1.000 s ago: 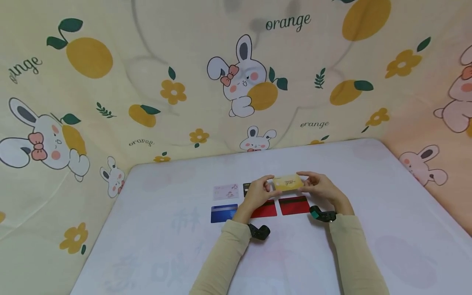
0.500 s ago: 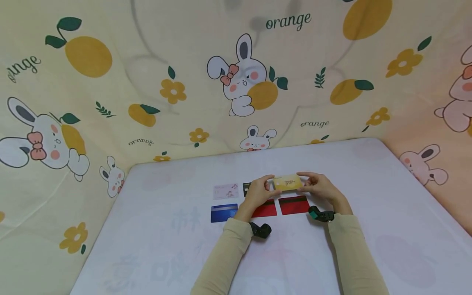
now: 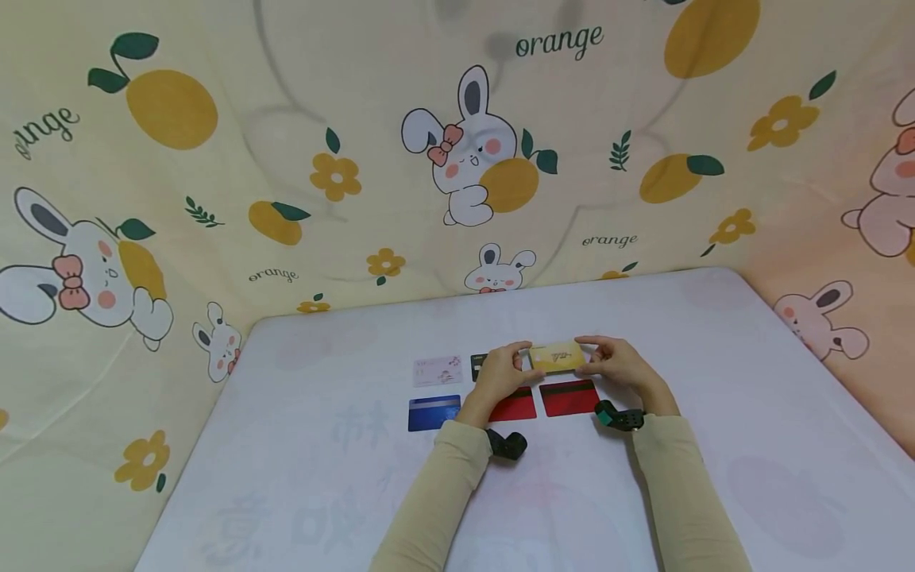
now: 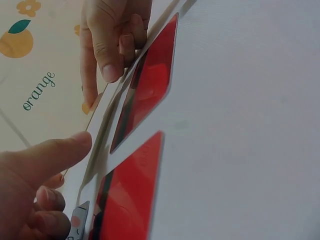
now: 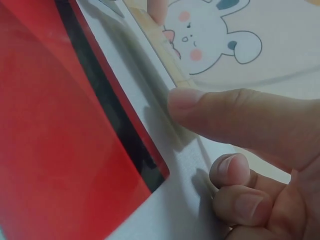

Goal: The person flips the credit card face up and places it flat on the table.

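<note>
A yellow card point(image 3: 557, 357) lies between my hands, behind the red cards. My left hand point(image 3: 499, 373) pinches its left end between thumb and fingers. Its right end is pinched by my right hand point(image 3: 623, 365), the thumb point(image 5: 200, 106) at the near edge. Both wrist views show the card nearly edge-on, with a shadow on the white table just below it. In front lie two red cards with dark stripes, the right one point(image 3: 570, 398) in full view and the left one point(image 3: 513, 405) partly behind my left hand.
A blue card point(image 3: 434, 413) and a pale pink card point(image 3: 438, 371) lie on the table point(image 3: 322, 477) to the left. A dark card point(image 3: 477, 367) is mostly hidden by the left hand. A patterned cloth point(image 3: 386, 119) rises behind the table's far edge.
The yellow card has come down slightly, with both hands still holding its ends. My right wrist has shifted a little to the left. The other cards stay where they were.
</note>
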`<move>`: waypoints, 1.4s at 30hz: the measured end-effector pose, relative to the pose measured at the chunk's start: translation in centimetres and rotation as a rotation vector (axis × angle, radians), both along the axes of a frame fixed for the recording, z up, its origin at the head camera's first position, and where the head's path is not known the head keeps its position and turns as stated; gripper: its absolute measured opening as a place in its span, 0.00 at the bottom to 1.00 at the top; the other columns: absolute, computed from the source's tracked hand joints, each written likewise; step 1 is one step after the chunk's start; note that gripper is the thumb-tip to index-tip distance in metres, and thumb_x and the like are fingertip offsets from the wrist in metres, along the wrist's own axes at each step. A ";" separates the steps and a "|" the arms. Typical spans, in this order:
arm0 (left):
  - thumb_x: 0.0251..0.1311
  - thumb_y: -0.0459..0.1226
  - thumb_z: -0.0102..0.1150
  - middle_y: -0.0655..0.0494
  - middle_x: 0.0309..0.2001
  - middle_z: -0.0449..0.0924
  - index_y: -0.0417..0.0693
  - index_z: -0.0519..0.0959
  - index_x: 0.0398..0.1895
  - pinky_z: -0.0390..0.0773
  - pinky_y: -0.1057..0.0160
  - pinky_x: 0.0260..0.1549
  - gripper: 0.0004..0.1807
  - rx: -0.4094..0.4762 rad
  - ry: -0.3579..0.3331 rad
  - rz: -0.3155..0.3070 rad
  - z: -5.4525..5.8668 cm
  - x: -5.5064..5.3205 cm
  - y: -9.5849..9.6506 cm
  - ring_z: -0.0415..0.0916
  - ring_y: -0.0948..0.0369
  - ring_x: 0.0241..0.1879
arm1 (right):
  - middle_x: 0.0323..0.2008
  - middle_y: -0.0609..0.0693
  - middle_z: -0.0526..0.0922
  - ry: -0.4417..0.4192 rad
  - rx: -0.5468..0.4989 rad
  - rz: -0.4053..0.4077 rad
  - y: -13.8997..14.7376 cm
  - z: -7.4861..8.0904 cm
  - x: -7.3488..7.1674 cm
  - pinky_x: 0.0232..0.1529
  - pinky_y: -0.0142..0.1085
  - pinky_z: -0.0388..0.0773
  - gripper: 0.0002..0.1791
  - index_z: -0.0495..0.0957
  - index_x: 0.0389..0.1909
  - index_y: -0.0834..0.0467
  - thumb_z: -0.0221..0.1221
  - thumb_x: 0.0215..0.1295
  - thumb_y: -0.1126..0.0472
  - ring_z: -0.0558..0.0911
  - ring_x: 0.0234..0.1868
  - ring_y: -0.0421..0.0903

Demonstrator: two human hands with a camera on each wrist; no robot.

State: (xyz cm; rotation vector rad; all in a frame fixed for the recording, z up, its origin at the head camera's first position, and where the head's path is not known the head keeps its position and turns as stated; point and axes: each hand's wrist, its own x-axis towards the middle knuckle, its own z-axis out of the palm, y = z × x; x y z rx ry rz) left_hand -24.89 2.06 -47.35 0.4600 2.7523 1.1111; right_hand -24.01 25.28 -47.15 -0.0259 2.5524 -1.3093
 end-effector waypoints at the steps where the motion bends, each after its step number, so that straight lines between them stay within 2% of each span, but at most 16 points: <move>1: 0.52 0.47 0.70 0.62 0.22 0.62 0.51 0.75 0.61 0.57 0.73 0.21 0.32 0.001 -0.006 0.002 0.0 0.0 0.0 0.58 0.67 0.22 | 0.25 0.46 0.68 0.000 0.002 -0.001 0.0 0.0 0.0 0.34 0.31 0.65 0.38 0.65 0.68 0.61 0.67 0.58 0.56 0.68 0.32 0.42; 11: 0.51 0.48 0.70 0.62 0.23 0.62 0.56 0.76 0.61 0.56 0.72 0.21 0.31 -0.032 -0.071 0.053 0.0 0.0 0.4 0.59 0.67 0.23 | 0.24 0.46 0.68 0.013 -0.021 -0.002 -0.1 -0.4 0.1 0.34 0.32 0.65 0.39 0.66 0.66 0.62 0.69 0.55 0.55 0.68 0.31 0.43; 16: 0.51 0.49 0.71 0.62 0.23 0.63 0.57 0.76 0.61 0.57 0.71 0.21 0.31 -0.051 -0.077 0.072 -0.1 0.0 0.5 0.60 0.66 0.23 | 0.24 0.46 0.67 0.002 -0.011 -0.005 -0.1 -0.6 -0.1 0.34 0.32 0.65 0.38 0.66 0.66 0.63 0.68 0.56 0.57 0.68 0.32 0.42; 26: 0.51 0.51 0.69 0.61 0.25 0.63 0.59 0.75 0.62 0.58 0.70 0.25 0.32 -0.140 -0.070 0.067 -0.3 -0.3 0.7 0.65 0.64 0.30 | 0.23 0.45 0.67 0.029 0.047 0.010 -0.4 -0.2 0.0 0.31 0.31 0.64 0.36 0.67 0.65 0.66 0.67 0.56 0.60 0.67 0.29 0.40; 31: 0.52 0.52 0.68 0.61 0.27 0.67 0.59 0.74 0.63 0.59 0.71 0.27 0.33 -0.165 -0.068 0.054 -0.1 -0.5 0.7 0.67 0.63 0.33 | 0.22 0.45 0.67 0.045 0.037 0.017 -0.3 -0.4 -0.2 0.31 0.31 0.63 0.37 0.67 0.64 0.67 0.68 0.55 0.59 0.67 0.28 0.40; 36: 0.52 0.52 0.68 0.58 0.36 0.77 0.60 0.74 0.63 0.63 0.70 0.31 0.33 -0.175 -0.074 0.057 -0.1 -0.6 0.7 0.70 0.62 0.37 | 0.21 0.45 0.67 0.084 -0.009 0.034 -0.3 -0.2 0.1 0.29 0.33 0.62 0.38 0.68 0.62 0.70 0.70 0.52 0.58 0.66 0.26 0.41; 42: 0.52 0.52 0.67 0.56 0.50 0.82 0.60 0.74 0.63 0.69 0.67 0.37 0.32 -0.189 -0.067 0.065 -0.1 -0.4 0.8 0.75 0.60 0.44 | 0.23 0.46 0.66 0.025 0.035 -0.001 -0.6 -0.1 -0.2 0.31 0.32 0.64 0.37 0.67 0.64 0.68 0.68 0.54 0.61 0.67 0.28 0.40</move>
